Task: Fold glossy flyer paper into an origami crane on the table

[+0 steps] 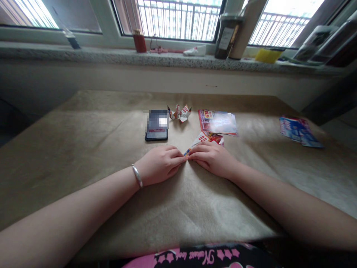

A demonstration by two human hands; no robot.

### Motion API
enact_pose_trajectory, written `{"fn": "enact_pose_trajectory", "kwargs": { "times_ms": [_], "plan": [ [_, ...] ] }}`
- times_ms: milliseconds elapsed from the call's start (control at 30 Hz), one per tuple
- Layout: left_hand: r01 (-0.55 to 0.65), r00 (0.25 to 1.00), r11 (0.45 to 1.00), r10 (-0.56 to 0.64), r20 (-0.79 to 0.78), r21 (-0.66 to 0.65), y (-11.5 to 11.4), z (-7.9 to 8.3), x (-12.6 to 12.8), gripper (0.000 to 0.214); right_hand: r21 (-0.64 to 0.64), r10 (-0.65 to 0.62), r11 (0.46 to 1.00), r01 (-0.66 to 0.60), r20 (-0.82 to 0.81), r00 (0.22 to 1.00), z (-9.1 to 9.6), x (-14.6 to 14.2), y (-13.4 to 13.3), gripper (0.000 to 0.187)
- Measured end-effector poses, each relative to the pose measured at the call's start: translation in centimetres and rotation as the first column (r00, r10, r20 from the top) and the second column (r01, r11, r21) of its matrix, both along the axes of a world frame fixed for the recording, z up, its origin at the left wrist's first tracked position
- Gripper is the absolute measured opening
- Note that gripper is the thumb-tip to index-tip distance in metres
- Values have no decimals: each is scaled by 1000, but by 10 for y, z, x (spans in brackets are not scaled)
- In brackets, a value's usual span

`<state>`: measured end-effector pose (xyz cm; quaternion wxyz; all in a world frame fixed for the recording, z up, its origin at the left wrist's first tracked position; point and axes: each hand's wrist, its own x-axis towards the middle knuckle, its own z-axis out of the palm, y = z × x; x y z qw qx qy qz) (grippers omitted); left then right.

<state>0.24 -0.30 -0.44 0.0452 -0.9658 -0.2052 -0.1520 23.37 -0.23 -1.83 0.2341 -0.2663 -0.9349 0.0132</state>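
Observation:
A folded piece of printed paper (201,138), white with red and blue print, lies on the table partly under my right hand (216,158). The fingers of that hand are together and press its near left corner. My left hand (161,163), with a silver bangle at the wrist, has its fingers closed at the same corner, fingertips meeting those of the right. Just beyond the hands stands a folded paper figure (180,113) with pointed tips. Left of it is a dark smartphone (156,134), its screen partly blurred out.
A stack of printed flyers (219,123) lies behind the folded paper. More blue flyers (301,131) are at the right on the tan-covered table (83,130). Along the stone windowsill (103,57) stand a red container (139,41), a dark jar (225,37) and a yellow item (268,56).

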Motion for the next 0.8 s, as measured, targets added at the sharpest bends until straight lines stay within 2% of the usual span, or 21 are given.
{"fn": "enact_pose_trajectory", "kwargs": {
  "times_ms": [200,400,800],
  "plan": [
    [61,997,996,-58,45,-68,5,0,-7,25,-53,16,998,-17,-18,1000,-1,3,0,24],
    [56,998,993,-51,44,-100,6,0,-7,25,-67,-4,998,3,-19,1000,-1,3,0,24],
    [59,998,996,-59,1,-63,5,2,-4,28,-86,-50,995,49,-15,999,-2,0,-1,24]
  ]
}}
